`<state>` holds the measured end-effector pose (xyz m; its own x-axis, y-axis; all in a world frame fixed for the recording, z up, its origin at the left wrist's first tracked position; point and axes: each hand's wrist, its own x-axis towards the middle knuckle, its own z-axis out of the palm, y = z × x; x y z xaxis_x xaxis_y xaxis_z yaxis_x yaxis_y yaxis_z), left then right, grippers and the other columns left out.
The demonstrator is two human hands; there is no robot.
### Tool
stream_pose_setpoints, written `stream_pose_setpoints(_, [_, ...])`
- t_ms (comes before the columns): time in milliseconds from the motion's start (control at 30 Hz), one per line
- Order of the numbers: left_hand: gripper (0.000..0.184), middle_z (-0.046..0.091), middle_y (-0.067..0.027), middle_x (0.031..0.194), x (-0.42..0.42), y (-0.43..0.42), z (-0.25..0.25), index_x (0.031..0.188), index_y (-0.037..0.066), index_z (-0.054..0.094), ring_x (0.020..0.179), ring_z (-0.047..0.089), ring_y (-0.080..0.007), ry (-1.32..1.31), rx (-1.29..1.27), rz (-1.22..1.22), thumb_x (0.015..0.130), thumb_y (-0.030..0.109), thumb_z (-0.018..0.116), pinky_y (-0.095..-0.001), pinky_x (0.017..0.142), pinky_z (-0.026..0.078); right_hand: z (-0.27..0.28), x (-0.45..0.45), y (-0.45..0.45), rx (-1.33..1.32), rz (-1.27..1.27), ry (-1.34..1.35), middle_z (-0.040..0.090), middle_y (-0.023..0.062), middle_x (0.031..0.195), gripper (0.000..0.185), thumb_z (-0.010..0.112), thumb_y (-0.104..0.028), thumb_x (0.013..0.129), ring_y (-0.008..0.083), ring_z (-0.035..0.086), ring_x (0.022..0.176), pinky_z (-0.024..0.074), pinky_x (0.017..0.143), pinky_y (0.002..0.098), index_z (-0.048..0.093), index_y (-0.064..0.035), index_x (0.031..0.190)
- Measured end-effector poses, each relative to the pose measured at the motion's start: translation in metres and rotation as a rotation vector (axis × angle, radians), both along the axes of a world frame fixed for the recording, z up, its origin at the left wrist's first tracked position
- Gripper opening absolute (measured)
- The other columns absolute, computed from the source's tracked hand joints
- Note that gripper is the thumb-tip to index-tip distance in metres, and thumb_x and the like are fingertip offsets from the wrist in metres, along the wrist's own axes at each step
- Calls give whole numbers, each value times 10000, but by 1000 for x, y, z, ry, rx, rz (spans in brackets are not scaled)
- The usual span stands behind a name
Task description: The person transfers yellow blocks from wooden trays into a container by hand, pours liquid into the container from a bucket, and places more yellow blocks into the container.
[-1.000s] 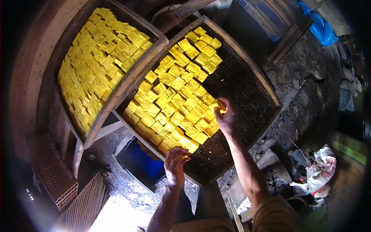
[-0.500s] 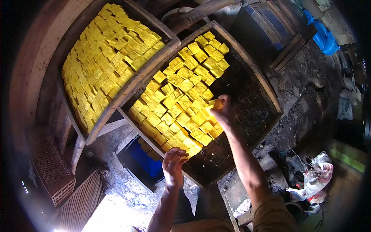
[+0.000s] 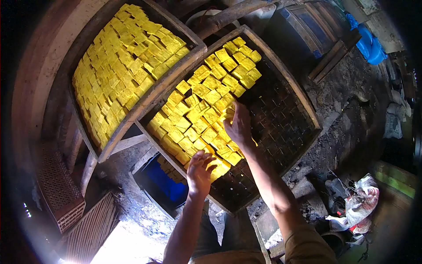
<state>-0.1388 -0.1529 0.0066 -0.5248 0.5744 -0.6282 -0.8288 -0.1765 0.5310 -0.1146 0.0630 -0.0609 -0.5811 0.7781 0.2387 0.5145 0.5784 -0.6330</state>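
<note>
Yellow tofu pieces (image 3: 201, 90), square and overlapping in rows, cover the left part of a wood-framed tray (image 3: 281, 72) with a dark woven bottom. My right hand (image 3: 238, 125) is over the right edge of the rows, its fingers closed around a yellow tofu piece (image 3: 228, 113), partly hidden by the fingers. At the near end of the rows, my left hand (image 3: 200, 171) is open, palm down, fingers apart and touching or just above the tofu pieces there.
A second wooden tray (image 3: 154, 90), full of yellow pieces, adjoins on the left. Below lies a blue-bottomed tray (image 3: 165, 180). A perforated crate (image 3: 61, 193) stands at far left. A white sack (image 3: 360, 202) and a blue plastic bag (image 3: 371, 44) lie to the right.
My right hand has moved a little left and up onto the rows. My left hand has shifted up from the tray's near rim over the pieces, its fingers spreading.
</note>
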Motion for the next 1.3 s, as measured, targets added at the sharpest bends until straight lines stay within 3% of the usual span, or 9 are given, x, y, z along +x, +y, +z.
stream_pose_setpoints(200, [537, 461, -97, 1368, -6, 67, -18, 1290, 172, 500, 1244, 456, -317, -208, 210, 64, 831, 429, 610, -485, 1076, 339, 42, 22, 51, -882, 153, 96, 590, 73, 1017, 406, 628, -55, 667, 211, 564, 997, 448, 896, 325, 583, -83, 1070])
stream_pose_setpoints(367, [406, 578, -105, 1287, 13, 88, -6, 1224, 202, 584, 1195, 524, -364, -396, 409, 76, 905, 453, 565, -526, 976, 442, 87, 86, 16, -775, 431, 95, 543, 128, 1363, 683, 748, -331, 819, 222, 488, 1283, 367, 1070, 419, 483, -68, 1390])
stream_pose_setpoints(467, [337, 585, -96, 1263, 18, 60, -23, 1208, 195, 594, 1145, 536, -322, -536, 526, 87, 893, 313, 614, -380, 801, 556, 43, 119, -16, -693, -215, -8, 508, 190, 1378, 530, 654, -193, 902, 327, 457, 1313, 379, 1075, 456, 471, -37, 1375])
stream_pose_setpoints(567, [318, 582, -118, 1223, 21, 42, -13, 1180, 156, 598, 1156, 519, -342, -596, 491, 132, 876, 238, 638, -365, 784, 560, -4, 125, -66, 81, -125, -233, 604, 184, 1225, 467, 642, -100, 885, 407, 541, 1181, 418, 1031, 472, 503, -27, 1325])
stream_pose_setpoints(767, [362, 587, -107, 1252, 26, 4, -5, 1124, 181, 601, 1206, 517, -366, -493, 425, 105, 894, 459, 615, -497, 824, 527, -5, 120, -62, -407, -260, 203, 703, 98, 854, 197, 668, -42, 850, 215, 696, 753, 564, 664, 339, 612, -89, 1034])
stream_pose_setpoints(867, [466, 587, -126, 1280, 28, -13, -10, 1169, 167, 608, 1219, 524, -377, -518, 427, 89, 871, 525, 598, -545, 852, 526, 1, 103, -45, -540, -171, 309, 685, 130, 982, 232, 668, -27, 839, 244, 680, 912, 549, 799, 379, 607, -68, 1059])
stream_pose_setpoints(967, [474, 576, -143, 1299, 30, -15, -6, 1180, 151, 609, 1224, 521, -391, -493, 399, 61, 850, 492, 613, -568, 869, 522, 10, 80, -32, 39, -152, -105, 536, 217, 1281, 449, 680, -31, 792, 365, 490, 1237, 384, 1055, 477, 547, -60, 1220])
stream_pose_setpoints(1133, [457, 568, -161, 1295, 28, -15, 10, 1193, 142, 602, 1223, 514, -404, -479, 433, 40, 806, 379, 649, -553, 873, 528, -9, 80, -60, 73, -87, -146, 538, 224, 1241, 467, 661, -17, 789, 377, 543, 1113, 430, 982, 466, 497, -10, 1226])
stream_pose_setpoints(1300, [420, 586, -172, 1248, 27, -25, 2, 1175, 138, 622, 1144, 563, -383, -468, 416, 130, 797, 316, 662, -463, 823, 565, 5, 87, -34, -539, -40, 263, 632, 139, 965, 400, 643, 22, 765, 255, 639, 943, 511, 837, 351, 540, -42, 1146])
